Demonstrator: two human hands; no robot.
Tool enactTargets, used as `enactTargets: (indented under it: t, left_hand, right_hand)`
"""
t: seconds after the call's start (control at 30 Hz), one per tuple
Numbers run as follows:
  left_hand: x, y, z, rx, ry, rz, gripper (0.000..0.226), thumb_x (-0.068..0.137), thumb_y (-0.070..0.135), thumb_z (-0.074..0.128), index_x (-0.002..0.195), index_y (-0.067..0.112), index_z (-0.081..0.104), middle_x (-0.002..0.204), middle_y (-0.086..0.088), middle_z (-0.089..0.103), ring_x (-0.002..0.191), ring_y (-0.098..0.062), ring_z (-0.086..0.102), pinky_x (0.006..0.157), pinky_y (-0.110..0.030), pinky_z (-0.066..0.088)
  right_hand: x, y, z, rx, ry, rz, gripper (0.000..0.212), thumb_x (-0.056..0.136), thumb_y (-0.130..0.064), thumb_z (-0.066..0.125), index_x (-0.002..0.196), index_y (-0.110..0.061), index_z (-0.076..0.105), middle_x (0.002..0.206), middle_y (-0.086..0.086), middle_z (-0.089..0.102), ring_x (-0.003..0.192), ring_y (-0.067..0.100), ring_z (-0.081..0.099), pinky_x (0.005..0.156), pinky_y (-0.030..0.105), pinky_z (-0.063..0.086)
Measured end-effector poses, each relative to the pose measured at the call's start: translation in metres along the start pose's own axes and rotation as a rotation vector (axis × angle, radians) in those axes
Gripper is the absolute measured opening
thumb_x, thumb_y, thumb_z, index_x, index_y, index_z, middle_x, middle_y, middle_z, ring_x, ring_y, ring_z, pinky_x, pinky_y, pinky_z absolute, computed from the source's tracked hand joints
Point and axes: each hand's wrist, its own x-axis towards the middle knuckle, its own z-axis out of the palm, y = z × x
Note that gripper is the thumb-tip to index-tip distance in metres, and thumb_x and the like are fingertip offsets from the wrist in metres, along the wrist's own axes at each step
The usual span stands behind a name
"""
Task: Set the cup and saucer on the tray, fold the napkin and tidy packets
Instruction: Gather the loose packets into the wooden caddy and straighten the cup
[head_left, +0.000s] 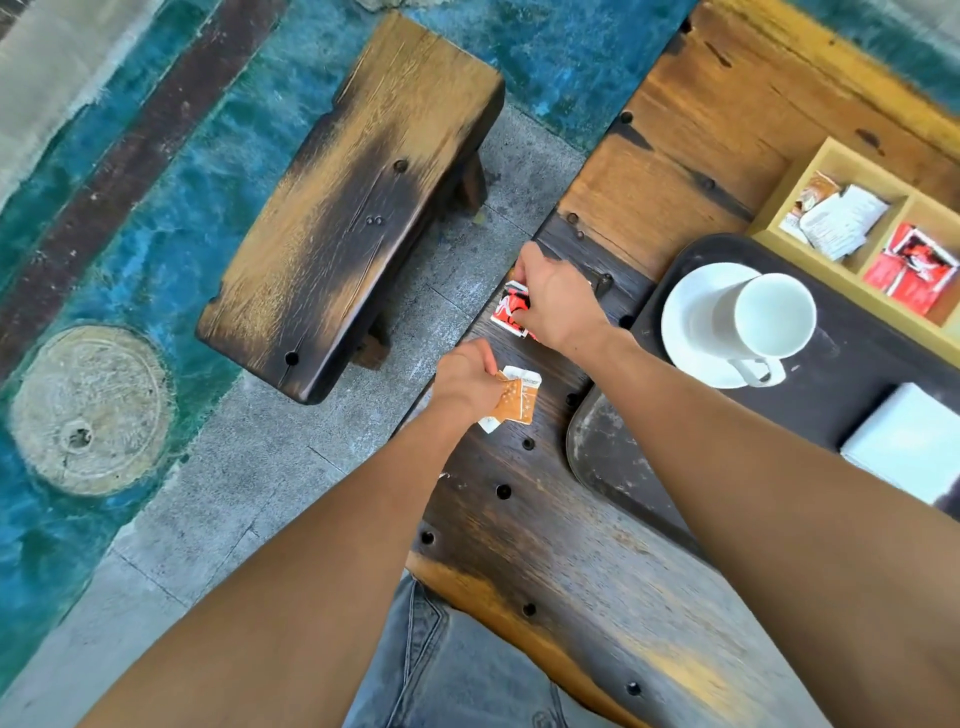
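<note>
While the cup (763, 322) stands on its saucer (691, 332) at the far end of the dark tray (613, 452), a person gathers loose packets from the edge of the wooden tabletop (675, 171). The left hand (467, 379), at nine o'clock from the tray, curls its fingers round a small bunch of orange-and-white packets (517, 397). The right hand (553, 299), just beyond it toward eleven o'clock, pinches a red-and-white packet (509, 312) at the tabletop's rim.

Each hand appears to keep to one colour, probably because the divided wooden box (779, 197), at two o'clock from the tray and touching its far side, is sorted that way. Its left compartment holds pale sachets (841, 218) and the next one holds red sachets (909, 270).

The cup's handle points toward six o'clock, within easy reach. A white napkin (909, 447) lies as a flat square on the tray at five o'clock from the cup, partly hidden behind the right forearm, so those two steps look finished and only the packets remain. Carrying them to the box would take an arm across the tray, and the upright cup sits in that path. A wooden bench (353, 208) stands on the floor at ten o'clock.
</note>
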Motion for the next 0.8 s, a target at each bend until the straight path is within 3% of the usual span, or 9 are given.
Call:
enactTargets:
  t: [0.17,0.3,0.43,0.6,0.8]
  left_hand:
    - [0.000,0.001,-0.001,0.054,-0.006,-0.005,0.025,0.081,-0.009,0.053,0.089,0.014,0.058,0.096,-0.011,0.064,0.084,-0.025,0.058,0.066,-0.029,0.046]
    - [-0.002,0.002,-0.004,0.104,-0.011,0.022,0.024,0.083,-0.010,0.054,0.091,0.013,0.057,0.107,-0.016,0.067,0.093,-0.029,0.063,0.070,-0.032,0.049]
    - [0.000,-0.001,-0.003,0.152,-0.030,0.068,0.022,0.085,-0.007,0.056,0.091,0.014,0.054,0.099,-0.010,0.062,0.085,-0.023,0.057,0.069,-0.029,0.044]
    - [0.001,-0.006,-0.004,0.138,-0.047,0.081,0.024,0.082,-0.009,0.059,0.090,0.014,0.056,0.092,-0.007,0.059,0.083,-0.021,0.054,0.065,-0.026,0.040]
    - [-0.001,-0.008,-0.004,0.173,-0.082,0.099,0.022,0.078,-0.006,0.060,0.086,0.014,0.054,0.091,-0.010,0.059,0.082,-0.023,0.052,0.061,-0.026,0.036]
  right_hand:
    - [-0.017,0.015,-0.002,-0.052,-0.043,0.013,0.022,0.092,-0.015,0.068,0.113,-0.007,0.065,0.112,0.018,0.068,0.110,0.037,0.062,0.090,0.043,0.053]
    - [-0.022,0.035,-0.006,-0.047,0.079,0.099,0.031,0.091,-0.019,0.068,0.119,-0.009,0.065,0.126,0.012,0.055,0.123,0.034,0.047,0.097,0.047,0.047]
    - [-0.017,0.039,-0.008,-0.025,0.104,0.144,0.037,0.089,-0.019,0.068,0.124,-0.010,0.061,0.137,0.009,0.048,0.131,0.033,0.041,0.102,0.049,0.042]
    - [-0.016,0.028,-0.002,-0.099,0.111,0.204,0.039,0.092,-0.010,0.065,0.127,-0.008,0.048,0.130,0.017,0.055,0.124,0.039,0.051,0.099,0.051,0.044]
    - [-0.037,0.030,-0.003,-0.066,0.063,0.206,0.035,0.095,-0.007,0.061,0.129,-0.006,0.053,0.129,0.020,0.056,0.122,0.041,0.053,0.101,0.050,0.048]
